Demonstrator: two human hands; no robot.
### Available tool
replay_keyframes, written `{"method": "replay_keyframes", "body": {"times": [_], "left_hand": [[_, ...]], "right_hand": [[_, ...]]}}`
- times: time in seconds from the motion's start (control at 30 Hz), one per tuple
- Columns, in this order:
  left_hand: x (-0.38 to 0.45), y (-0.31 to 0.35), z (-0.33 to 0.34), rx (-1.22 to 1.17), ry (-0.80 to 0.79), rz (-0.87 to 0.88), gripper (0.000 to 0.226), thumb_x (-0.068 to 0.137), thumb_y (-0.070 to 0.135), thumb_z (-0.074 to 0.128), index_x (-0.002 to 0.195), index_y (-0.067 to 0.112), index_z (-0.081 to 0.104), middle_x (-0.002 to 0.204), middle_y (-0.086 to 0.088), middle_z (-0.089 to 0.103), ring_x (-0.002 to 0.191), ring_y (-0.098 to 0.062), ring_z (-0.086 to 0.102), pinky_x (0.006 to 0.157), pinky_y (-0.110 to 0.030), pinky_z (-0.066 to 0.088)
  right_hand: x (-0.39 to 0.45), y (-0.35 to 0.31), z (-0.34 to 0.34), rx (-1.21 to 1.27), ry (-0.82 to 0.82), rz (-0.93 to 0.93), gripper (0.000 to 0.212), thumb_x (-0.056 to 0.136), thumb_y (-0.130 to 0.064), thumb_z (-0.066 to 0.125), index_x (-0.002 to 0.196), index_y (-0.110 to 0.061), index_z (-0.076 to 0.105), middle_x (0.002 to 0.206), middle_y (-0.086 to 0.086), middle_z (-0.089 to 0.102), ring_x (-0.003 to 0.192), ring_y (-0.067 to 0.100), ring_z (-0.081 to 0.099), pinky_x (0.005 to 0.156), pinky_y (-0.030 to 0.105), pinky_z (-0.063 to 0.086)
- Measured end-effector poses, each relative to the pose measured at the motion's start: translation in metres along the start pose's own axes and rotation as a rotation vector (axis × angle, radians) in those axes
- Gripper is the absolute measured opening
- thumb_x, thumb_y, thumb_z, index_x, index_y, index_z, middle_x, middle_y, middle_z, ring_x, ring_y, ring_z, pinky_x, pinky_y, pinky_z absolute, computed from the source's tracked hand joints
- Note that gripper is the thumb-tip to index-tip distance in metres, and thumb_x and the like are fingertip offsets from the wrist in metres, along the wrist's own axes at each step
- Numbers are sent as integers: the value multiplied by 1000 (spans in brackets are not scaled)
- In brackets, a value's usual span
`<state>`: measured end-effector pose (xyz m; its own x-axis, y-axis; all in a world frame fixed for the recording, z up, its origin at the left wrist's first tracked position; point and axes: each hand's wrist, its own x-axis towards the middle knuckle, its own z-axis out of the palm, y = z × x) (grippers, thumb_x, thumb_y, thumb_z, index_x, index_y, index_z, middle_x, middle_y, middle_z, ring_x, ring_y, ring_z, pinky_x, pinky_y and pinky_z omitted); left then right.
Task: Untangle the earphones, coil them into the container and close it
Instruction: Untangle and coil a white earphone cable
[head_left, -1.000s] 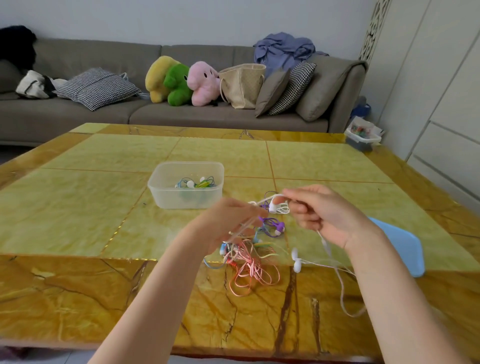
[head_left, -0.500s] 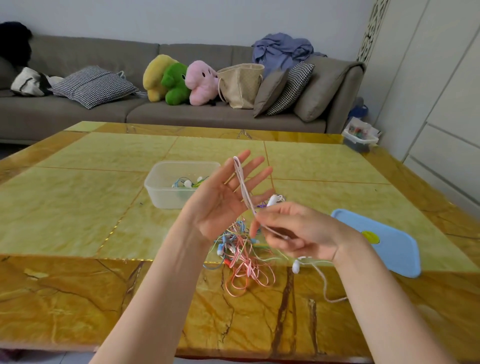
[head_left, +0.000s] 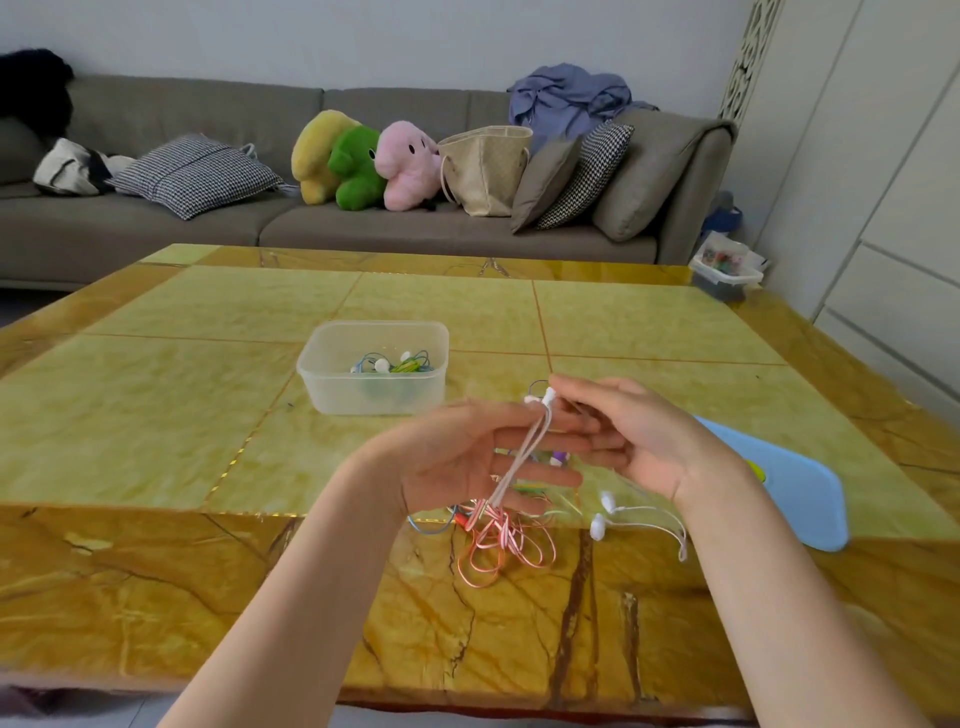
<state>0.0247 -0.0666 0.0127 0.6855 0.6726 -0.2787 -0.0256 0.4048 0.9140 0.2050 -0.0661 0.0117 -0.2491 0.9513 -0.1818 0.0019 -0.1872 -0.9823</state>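
My left hand (head_left: 462, 457) is held palm up above the table, its fingers straight and pointing right. A white earphone cable (head_left: 524, 452) runs in a loop across those fingers. My right hand (head_left: 639, 436) pinches the top of that cable by the left fingertips. The white earbuds (head_left: 602, 514) lie on the table below my right wrist. A tangle of pink, blue and green earphones (head_left: 493, 540) sits under my hands. The clear plastic container (head_left: 374, 395) stands beyond, holding coiled blue and green earphones. Its blue lid (head_left: 800, 493) lies flat at the right.
The yellow marble-patterned table (head_left: 156, 415) stretches wide around the container. A grey sofa (head_left: 156, 234) with cushions, plush toys and a woven bag lines the far side. A small storage box (head_left: 727, 270) sits on the floor by the table's far right corner.
My left hand has turned from upright spread fingers to lying sideways with fingers pointing right. My right hand rose from below it to the fingertips, carrying the white cable up over the fingers.
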Motion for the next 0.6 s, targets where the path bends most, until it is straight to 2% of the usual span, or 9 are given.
{"method": "replay_keyframes", "body": {"times": [0.1,0.17,0.27,0.33,0.4,0.5,0.6], "left_hand": [[4,-2,-1,35,120,-20,28,91,25,51,109,11,66,112,-8,68,105,-29,64,98,-48,42],[8,-2,-4,-42,210,36,25,93,26,49,104,14,68,106,-4,71,100,-26,65,97,-46,42],[10,1,-9,-198,347,179,22,95,24,45,97,16,66,89,1,72,90,-20,67,88,-44,47],[10,3,-11,-273,402,251,23,97,24,43,105,15,62,96,0,71,85,-17,67,85,-43,49],[9,6,-9,-364,383,319,26,97,25,42,113,15,60,109,-2,68,93,-18,67,84,-39,51],[8,10,-1,-435,302,426,30,98,26,40,122,15,55,120,-3,65,100,-19,67,83,-37,55],[8,10,2,-493,224,519,34,97,22,40,125,9,52,123,-7,63,101,-21,67,83,-36,56]], "right_hand": [[-1,-3,2,52,-29,-75,23,93,-19,51,82,-2,64,49,-6,38,34,3,23,33,15,15],[-3,-7,2,59,-55,-114,24,94,-15,48,95,3,65,51,-5,37,37,3,21,36,17,13],[-6,-11,6,27,-157,-156,23,89,-18,52,90,-4,70,51,-4,35,40,5,21,37,18,12],[-8,-12,13,-48,-257,-146,22,86,-22,54,85,-10,72,50,-4,34,40,6,20,37,19,12],[-8,-9,20,-128,-326,-106,21,87,-23,54,86,-13,71,49,-5,36,40,6,20,36,19,12],[-6,-3,27,-174,-335,-33,18,93,-22,50,91,-14,66,48,-5,35,38,5,19,37,19,9],[-3,-1,25,-182,-313,4,22,88,-31,54,78,-15,66,45,-6,30,36,4,18,38,21,6]]}}
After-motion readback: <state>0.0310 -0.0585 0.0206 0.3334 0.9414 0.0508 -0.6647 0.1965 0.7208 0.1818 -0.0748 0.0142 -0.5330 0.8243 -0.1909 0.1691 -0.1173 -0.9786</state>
